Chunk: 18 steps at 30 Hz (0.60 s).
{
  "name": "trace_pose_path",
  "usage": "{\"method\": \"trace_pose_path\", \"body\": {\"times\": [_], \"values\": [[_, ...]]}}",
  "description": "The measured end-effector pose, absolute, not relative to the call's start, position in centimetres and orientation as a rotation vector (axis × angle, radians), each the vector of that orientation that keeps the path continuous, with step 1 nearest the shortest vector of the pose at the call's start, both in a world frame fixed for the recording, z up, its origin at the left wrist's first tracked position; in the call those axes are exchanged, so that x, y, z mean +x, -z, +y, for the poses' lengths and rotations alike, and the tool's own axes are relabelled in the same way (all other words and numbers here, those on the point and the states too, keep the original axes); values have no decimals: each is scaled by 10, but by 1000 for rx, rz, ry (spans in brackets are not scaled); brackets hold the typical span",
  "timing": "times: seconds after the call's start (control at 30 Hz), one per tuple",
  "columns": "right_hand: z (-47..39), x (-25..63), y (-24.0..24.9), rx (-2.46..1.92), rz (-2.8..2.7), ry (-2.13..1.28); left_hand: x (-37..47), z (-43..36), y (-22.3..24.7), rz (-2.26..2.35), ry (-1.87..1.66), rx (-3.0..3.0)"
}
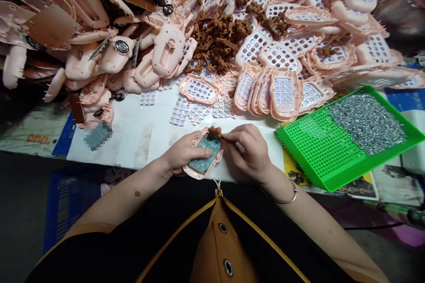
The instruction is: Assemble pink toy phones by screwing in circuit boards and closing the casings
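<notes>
Over the white-topped counter (133,146), head view: both my hands on one pink shell.
Left hand (179,152) clamped round the pink shell (196,173), thumb flat across the green circuit board (199,159) seated in it; shell tilted, close in front of my jacket (212,239). Right hand (247,150) pinched at the right end of a brown piece (215,131), which sits at the shell's far end. Beyond, keypad sheets (222,108) and a row of keypad shells (286,95); behind these, a heap of brown parts (217,37). Far left, piled pink casings (168,51). To my right, a green tray (307,174), slanted, metal screws (368,124) massed in its far half. Blue crate (75,203) below, left.
</notes>
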State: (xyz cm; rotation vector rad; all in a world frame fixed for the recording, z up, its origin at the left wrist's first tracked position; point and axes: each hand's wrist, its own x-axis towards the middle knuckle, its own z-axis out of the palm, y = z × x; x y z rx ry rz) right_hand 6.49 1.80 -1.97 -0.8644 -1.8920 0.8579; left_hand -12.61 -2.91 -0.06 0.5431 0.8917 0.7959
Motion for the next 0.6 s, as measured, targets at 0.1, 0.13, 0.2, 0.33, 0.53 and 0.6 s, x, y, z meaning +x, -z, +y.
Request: {"method": "trace_pose_path", "body": {"times": [0.1,0.13,0.2,0.33,0.53,0.6], "values": [[17,66,20,-950,-1788,-999,-125,-30,1,903,-798,569],[18,67,20,-988,-1690,-1190,-125,-30,1,889,-789,578],[23,69,19,-1016,-1486,-1570,-126,-30,1,862,-770,595],[33,70,12,-1013,-1263,-1861,-127,-28,1,842,-747,627],[32,55,5,-1015,-1226,-1860,-127,-29,2,841,-691,676],[30,51,2,-997,-1212,-1857,-127,-29,2,843,-688,683]]}}
